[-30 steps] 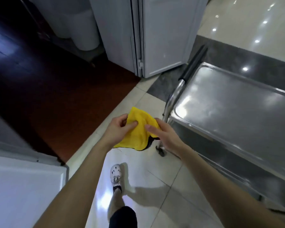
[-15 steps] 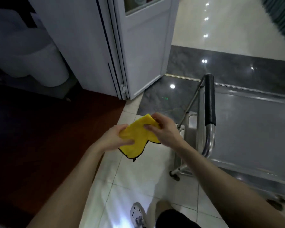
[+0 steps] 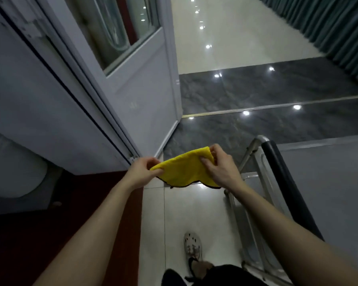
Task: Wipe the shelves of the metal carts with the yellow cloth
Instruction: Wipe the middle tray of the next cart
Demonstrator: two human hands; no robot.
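Observation:
The yellow cloth with a dark hem is stretched between both hands at chest height, over the pale floor tiles. My left hand pinches its left corner. My right hand grips its right end. The metal cart stands to the right; its steel top shelf fills the right side and its black-padded push handle runs just right of my right forearm. The cloth hangs left of the cart and does not touch it. The cart's lower shelf is mostly hidden.
A white folding door with a glass pane stands open at the left, close to my left hand. A dark red floor area lies at lower left. Grey marble and pale glossy floor stretch ahead. Green curtains hang at upper right. My shoe is below.
The view has swung up and right, so the cart's handle is now beside my right arm. My hands have drawn apart and spread the folded cloth out flat between them.

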